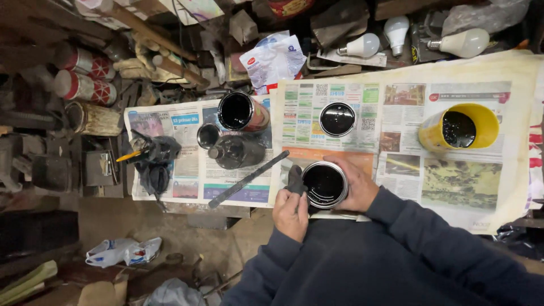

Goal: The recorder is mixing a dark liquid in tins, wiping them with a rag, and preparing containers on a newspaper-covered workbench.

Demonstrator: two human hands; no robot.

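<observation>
Head view: the right hand (356,187) is gripping the side of a small open tin (324,185) of black liquid, steadying it at the near edge of the newspaper-covered bench (453,187). The left hand (290,212) is closing on a dark rag (295,180), pressing it against the tin's left rim. A round lid (338,119) is lying just beyond the tin. A yellow bucket (459,129) is sitting far right; a metal bar (247,179) is lying to the left.
</observation>
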